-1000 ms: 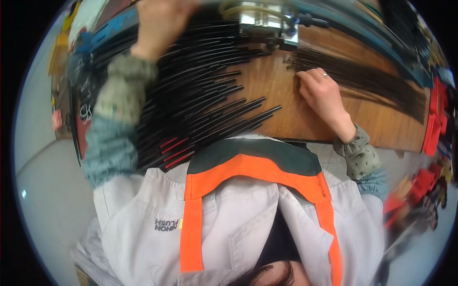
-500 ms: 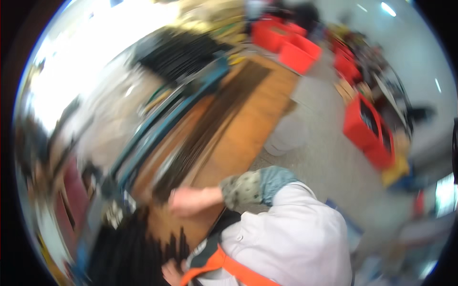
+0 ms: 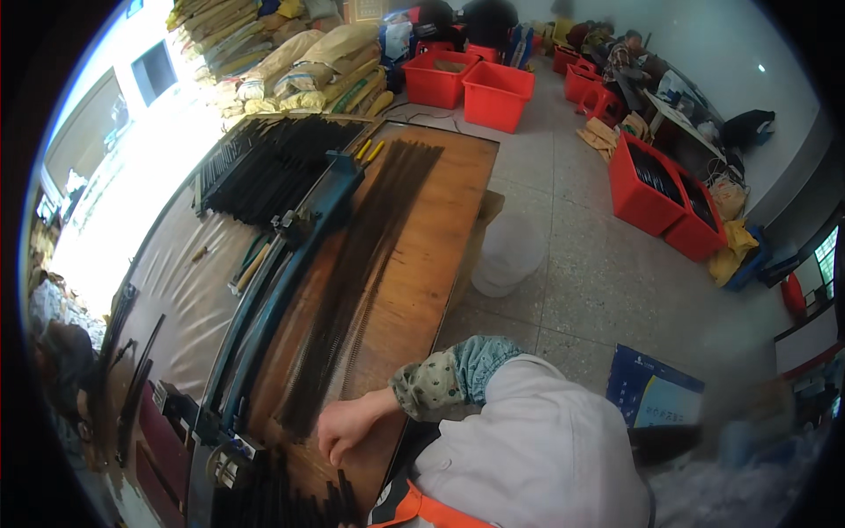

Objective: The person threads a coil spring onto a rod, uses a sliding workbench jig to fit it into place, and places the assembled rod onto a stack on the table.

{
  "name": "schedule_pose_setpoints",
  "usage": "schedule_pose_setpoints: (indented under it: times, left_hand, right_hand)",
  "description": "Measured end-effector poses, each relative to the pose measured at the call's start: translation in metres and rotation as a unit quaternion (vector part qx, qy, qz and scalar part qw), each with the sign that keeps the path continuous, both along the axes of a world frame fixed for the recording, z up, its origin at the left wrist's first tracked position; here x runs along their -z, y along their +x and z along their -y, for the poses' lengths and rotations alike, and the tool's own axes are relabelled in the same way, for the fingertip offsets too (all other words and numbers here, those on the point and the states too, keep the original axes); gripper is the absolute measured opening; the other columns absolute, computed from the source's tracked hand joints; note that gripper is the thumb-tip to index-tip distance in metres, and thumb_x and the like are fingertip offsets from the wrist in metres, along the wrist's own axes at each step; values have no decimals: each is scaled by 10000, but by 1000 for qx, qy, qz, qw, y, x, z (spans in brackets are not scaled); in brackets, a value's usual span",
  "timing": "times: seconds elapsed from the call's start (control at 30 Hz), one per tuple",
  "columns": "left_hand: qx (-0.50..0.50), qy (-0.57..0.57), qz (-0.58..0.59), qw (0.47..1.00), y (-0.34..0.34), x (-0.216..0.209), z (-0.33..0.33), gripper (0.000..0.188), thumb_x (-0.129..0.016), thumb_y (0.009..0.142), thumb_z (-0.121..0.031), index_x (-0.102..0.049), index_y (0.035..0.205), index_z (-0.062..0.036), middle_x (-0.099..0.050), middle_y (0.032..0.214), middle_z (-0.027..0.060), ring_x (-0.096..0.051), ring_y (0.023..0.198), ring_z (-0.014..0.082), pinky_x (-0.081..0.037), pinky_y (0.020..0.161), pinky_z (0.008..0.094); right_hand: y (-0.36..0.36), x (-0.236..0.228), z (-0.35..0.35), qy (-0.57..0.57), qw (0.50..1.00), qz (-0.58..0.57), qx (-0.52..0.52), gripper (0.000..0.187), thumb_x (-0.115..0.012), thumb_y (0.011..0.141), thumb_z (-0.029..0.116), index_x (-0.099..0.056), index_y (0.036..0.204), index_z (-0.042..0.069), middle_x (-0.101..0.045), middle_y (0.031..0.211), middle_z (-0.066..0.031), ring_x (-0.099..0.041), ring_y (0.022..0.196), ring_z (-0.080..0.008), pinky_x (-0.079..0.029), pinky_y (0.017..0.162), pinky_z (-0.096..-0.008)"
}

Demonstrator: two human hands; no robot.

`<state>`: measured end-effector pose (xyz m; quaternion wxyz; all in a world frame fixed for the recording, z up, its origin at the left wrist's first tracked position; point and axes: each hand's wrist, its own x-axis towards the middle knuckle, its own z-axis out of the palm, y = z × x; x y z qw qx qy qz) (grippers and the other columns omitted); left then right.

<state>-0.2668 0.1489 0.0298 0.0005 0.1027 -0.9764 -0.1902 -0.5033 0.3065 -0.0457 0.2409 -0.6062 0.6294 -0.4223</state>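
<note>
My right hand (image 3: 345,429) is over the near part of the wooden tabletop (image 3: 431,264), its fingers curled in. Whatever they hold, if anything, is hidden from view. Beside it lies the near end of a long bundle of thin dark strands (image 3: 352,282), some of which look coiled like springs. Several black rods or tubes (image 3: 299,502) stand in a cluster by the lower edge, close to my body. A long blue metal rail fixture (image 3: 273,339) with clamp-like ends runs along the left of the bundle. My left hand does not show.
A pile of black rods (image 3: 282,167) lies at the table's far left, near yellow-handled tools (image 3: 370,151). Red bins (image 3: 498,95) and stacked sacks (image 3: 326,66) stand beyond. A pale round stool (image 3: 510,251) is right of the table. More red bins (image 3: 647,189) line the right.
The view has turned and steadied from a blur. My left hand, at the black rods before, has gone out of sight. My right hand stays near the bundle's near end.
</note>
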Motion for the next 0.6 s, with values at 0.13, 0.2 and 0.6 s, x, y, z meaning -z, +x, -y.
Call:
schedule_pose_setpoints:
  times: [0.13, 0.2, 0.6]
  left_hand:
    - [7, 8, 11, 1000, -5, -4, 2, 376, -653, 1001, -347, -687, 1282, -98, -718, 991, 247, -718, 860, 393, -565, 760, 436]
    - [9, 8, 8, 1000, -9, -7, 1, 392, -640, 1018, -356, -686, 1306, -94, -726, 995, 262, -729, 863, 401, -575, 769, 435]
    - [111, -87, -4, 990, -56, -57, 2, 301, -621, 1009, -327, -747, 1189, -122, -748, 952, 204, -722, 793, 379, -569, 714, 440]
  right_hand:
    - [-2, 6, -1, -82, 997, 1, -8, 240, -778, 868, 361, -795, 957, 139, -735, 813, -58, -676, 821, -283, -505, 708, -423]
    - [2, 10, -3, -111, 994, 22, 16, 259, -782, 867, 369, -785, 940, 120, -721, 796, -54, -658, 807, -285, -499, 705, -423]
    - [-16, -6, -29, -286, 908, -296, 78, 209, -699, 952, 260, -659, 1015, 65, -621, 768, -42, -626, 704, -284, -482, 571, -411]
